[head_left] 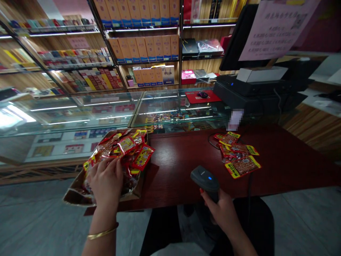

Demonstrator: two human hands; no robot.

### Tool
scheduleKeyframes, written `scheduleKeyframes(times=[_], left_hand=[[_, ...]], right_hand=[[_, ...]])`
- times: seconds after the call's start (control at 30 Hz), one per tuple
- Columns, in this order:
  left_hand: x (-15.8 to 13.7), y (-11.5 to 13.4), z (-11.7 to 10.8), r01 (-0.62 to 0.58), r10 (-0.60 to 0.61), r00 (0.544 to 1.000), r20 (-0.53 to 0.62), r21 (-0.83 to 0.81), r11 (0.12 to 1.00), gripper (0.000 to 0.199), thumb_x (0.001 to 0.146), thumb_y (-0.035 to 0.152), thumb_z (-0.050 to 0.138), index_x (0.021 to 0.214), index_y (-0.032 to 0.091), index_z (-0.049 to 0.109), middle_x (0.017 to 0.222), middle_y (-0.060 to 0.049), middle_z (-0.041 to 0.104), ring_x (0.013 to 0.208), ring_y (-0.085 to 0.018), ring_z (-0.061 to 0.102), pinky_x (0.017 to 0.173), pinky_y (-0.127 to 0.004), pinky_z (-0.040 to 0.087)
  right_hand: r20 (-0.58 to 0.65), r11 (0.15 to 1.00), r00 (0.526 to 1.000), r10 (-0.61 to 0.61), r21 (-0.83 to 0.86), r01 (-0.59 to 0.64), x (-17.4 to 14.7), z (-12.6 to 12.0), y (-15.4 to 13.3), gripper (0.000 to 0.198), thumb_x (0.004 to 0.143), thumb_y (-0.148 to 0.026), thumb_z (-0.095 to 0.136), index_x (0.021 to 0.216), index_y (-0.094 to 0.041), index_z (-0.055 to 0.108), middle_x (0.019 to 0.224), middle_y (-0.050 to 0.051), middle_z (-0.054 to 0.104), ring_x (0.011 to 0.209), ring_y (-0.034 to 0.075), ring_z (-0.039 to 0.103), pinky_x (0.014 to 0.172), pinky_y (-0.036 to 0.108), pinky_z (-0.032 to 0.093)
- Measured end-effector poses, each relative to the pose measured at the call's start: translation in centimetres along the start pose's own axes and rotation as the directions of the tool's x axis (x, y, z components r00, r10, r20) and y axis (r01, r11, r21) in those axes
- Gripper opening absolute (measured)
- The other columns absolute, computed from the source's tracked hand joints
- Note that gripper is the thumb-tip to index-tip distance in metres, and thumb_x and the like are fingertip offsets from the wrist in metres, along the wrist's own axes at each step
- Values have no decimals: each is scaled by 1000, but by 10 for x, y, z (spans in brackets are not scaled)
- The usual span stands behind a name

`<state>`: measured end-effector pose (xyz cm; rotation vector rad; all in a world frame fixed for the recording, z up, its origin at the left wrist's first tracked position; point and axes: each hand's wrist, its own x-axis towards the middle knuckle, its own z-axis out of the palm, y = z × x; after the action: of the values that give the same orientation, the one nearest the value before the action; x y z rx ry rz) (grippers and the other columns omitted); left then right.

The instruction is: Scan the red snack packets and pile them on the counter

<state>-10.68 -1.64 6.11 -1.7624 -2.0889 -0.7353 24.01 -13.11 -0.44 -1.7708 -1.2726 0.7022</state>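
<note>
My left hand (106,179) reaches into an open cardboard box (77,195) heaped with red and yellow snack packets (126,145). Its fingers are bent and closed over packets near the front of the pile; the fingertips are partly hidden. A gold bangle circles that wrist. My right hand (223,209) is wrapped round the handle of a dark barcode scanner (205,177), which shows a blue light. The scanner's head points up and left over the counter. Beyond it on the right lies a small loose pile of similar snack packets (242,165).
A dark red wooden counter (176,167) spans the front, with a glass display case (106,99) behind. A monitor with a paper notice (274,32) stands at the back right, near a mouse (203,94) on a red mat. A cable (249,188) hangs over the front edge.
</note>
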Motion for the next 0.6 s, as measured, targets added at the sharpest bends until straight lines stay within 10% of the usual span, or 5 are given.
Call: scheduleKeyframes(times=[0.37,0.6], left_hand=[[-1,33,-42,248,-326,917,-228,-313,917,41,97,49,45,116,21,69,104,-8,74,94,-30,68,88,-47,53],[-35,87,2,231,-80,969,236,-731,643,35,94,42,50,114,19,67,98,-6,74,86,-20,69,82,-32,55]], right_hand=[[-21,999,1000,3,48,-2,-1,-3,-1,42,82,-58,65,86,-18,78,66,9,77,69,28,76,62,31,58],[-44,1000,999,3,27,-2,0,-4,2,39,81,-58,66,85,-21,77,65,8,77,70,29,77,65,33,59]])
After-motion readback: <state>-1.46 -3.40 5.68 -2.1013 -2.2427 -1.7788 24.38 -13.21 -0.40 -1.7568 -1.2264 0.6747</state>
